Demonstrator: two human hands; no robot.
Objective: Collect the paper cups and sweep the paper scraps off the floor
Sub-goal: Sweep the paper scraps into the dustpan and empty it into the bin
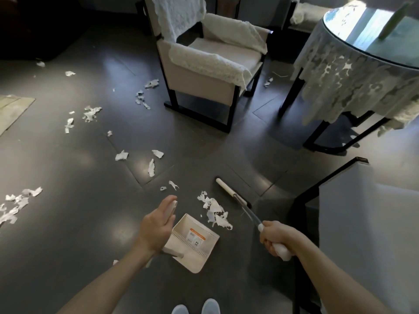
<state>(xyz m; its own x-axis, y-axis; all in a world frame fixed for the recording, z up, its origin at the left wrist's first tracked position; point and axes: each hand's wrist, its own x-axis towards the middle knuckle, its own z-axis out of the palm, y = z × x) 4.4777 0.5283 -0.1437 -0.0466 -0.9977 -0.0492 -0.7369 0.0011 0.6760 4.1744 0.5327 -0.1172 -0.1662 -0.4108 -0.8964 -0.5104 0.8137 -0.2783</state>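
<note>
From the head camera, the left hand has its fingers and thumb closed about the upright white handle of a cream plastic dustpan. The pan sits on the dark grey tiled floor just ahead of a pair of light-blue slippers, its mouth facing far and right. The right hand is clenched round the white grip of a long-handled broom with a dark metal shaft, whose white far end meets the floor further off, right of the pan. Between pan and broom, just beyond the pan's lip, lies a small heap of torn white paper scraps. More scraps are strewn over the floor to the left and far left, well apart from the pan, some near a beige armchair draped in white lace. At far right stands a round glass-topped table with a lace cloth
</note>
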